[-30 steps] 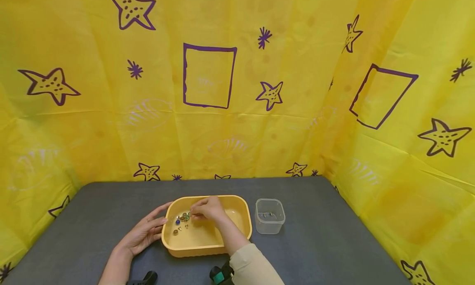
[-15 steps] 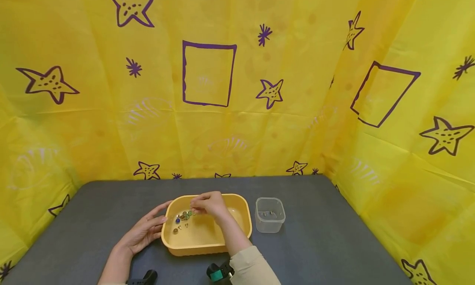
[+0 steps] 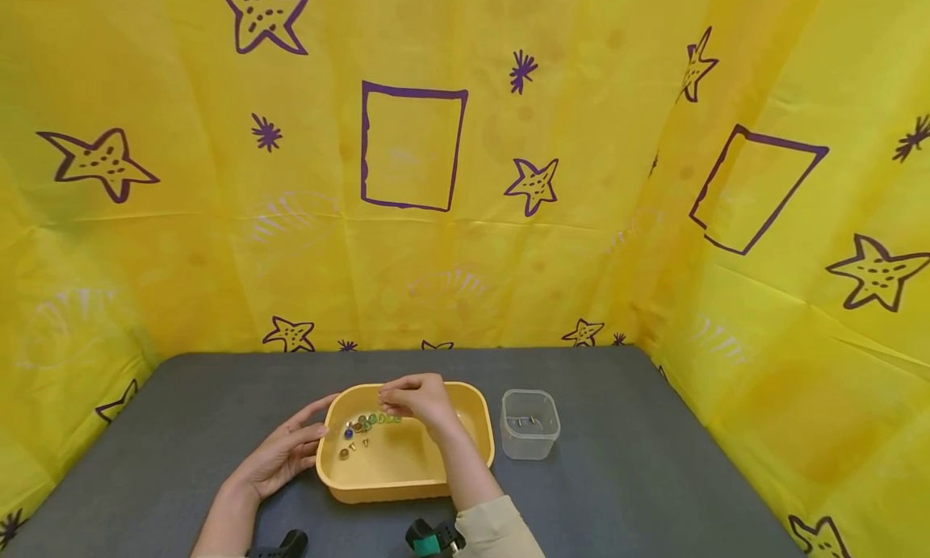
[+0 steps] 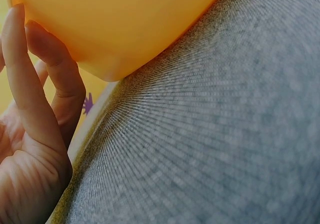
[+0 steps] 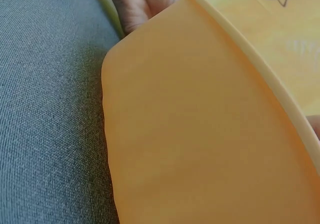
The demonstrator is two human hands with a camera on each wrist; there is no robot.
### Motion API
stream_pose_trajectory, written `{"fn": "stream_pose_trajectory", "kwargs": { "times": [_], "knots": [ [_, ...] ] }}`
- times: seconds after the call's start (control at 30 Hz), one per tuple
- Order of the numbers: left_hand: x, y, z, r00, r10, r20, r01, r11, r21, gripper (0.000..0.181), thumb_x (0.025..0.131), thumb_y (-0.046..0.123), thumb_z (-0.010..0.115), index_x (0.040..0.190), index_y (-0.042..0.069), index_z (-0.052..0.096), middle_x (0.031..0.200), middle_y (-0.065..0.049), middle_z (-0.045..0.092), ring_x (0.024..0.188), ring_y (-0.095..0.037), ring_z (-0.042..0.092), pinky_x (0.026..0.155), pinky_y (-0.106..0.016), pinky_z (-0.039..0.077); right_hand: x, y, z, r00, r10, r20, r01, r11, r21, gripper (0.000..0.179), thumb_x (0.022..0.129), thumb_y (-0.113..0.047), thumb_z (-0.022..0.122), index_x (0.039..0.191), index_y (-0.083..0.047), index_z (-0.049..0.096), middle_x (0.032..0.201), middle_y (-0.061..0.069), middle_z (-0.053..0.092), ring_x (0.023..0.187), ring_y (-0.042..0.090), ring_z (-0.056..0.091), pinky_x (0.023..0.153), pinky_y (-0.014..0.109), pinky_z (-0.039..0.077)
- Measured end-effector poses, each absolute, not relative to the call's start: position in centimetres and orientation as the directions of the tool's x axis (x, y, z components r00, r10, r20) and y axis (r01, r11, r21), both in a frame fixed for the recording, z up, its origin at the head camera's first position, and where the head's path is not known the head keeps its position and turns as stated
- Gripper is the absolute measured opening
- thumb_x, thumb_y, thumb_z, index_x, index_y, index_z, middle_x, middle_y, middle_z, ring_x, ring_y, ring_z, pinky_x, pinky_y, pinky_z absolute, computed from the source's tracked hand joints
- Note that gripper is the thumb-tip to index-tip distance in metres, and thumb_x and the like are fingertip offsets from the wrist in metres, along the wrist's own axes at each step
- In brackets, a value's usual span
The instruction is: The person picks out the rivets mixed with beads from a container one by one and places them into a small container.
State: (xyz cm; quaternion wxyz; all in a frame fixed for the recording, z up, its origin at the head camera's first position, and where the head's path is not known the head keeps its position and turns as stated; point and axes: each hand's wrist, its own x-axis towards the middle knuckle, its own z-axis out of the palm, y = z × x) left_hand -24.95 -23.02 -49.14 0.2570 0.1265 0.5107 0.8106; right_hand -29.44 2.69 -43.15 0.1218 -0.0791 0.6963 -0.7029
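The yellow plastic tub (image 3: 392, 485) stands on the dark table. Inside, towards its left, lie several glass marbles (image 3: 345, 454), one of them blue, and small brass-coloured screws (image 3: 366, 442). My left hand (image 3: 279, 457) rests against the left end of the tub; in the left wrist view its fingers (image 4: 55, 49) touch the outer wall. Over the tub's back half is my right hand (image 3: 421, 400), thumb and fingertips drawn together. Green marbles (image 3: 389, 418) show in a row just below those fingertips. I cannot tell whether the right fingertips hold something small.
To the right of the tub stands a clear plastic container (image 3: 529, 445) with a few small metal pieces at its bottom. A yellow cloth (image 3: 414, 291) with purple drawings hangs behind the table (image 3: 617, 477) and along its sides.
My right hand has risen slightly and shifted right from the marbles. More green marbles now show below its fingertips. The left hand and the tub have stayed in place.
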Motion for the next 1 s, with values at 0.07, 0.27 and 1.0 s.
{"fn": "stream_pose_trajectory", "kwargs": {
  "times": [0.07,0.27,1.0],
  "knots": [
    [-24.9,-23.0,-49.1,-0.834,0.549,-0.056,-0.289,-0.348,0.892,0.041,0.107,0.010,0.041,0.133,0.041,0.047,0.129,0.000,0.064,0.114,-0.014,0.068,0.092,-0.026,0.060,-29.3,2.9,-43.1,-0.957,-0.286,-0.053,0.056,-0.002,-0.998,0.016,0.086,-0.005,0.075,0.098,0.005,0.076,0.092,0.021,0.076,0.070,0.012,0.072,0.076,0.036,0.064],
    [-25.0,-23.1,-49.2,-0.827,0.561,-0.037,-0.289,-0.367,0.884,0.043,0.107,0.009,0.040,0.134,0.041,0.048,0.129,-0.001,0.064,0.111,-0.014,0.069,0.091,-0.025,0.060,-29.1,3.6,-43.2,-0.953,-0.302,-0.027,0.031,-0.009,-0.999,0.017,0.086,-0.005,0.074,0.099,0.006,0.075,0.092,0.022,0.076,0.070,0.011,0.071,0.075,0.035,0.064],
    [-25.0,-23.1,-49.4,-0.831,0.554,-0.041,-0.284,-0.360,0.888,0.044,0.107,0.009,0.039,0.134,0.042,0.049,0.129,0.000,0.065,0.111,-0.013,0.069,0.090,-0.025,0.060,-29.1,6.6,-42.4,-0.953,-0.302,0.007,-0.009,0.007,-1.000,0.022,0.086,-0.009,0.075,0.102,0.006,0.075,0.085,0.012,0.077,0.064,0.006,0.069,0.052,0.017,0.046]
  ]
}}
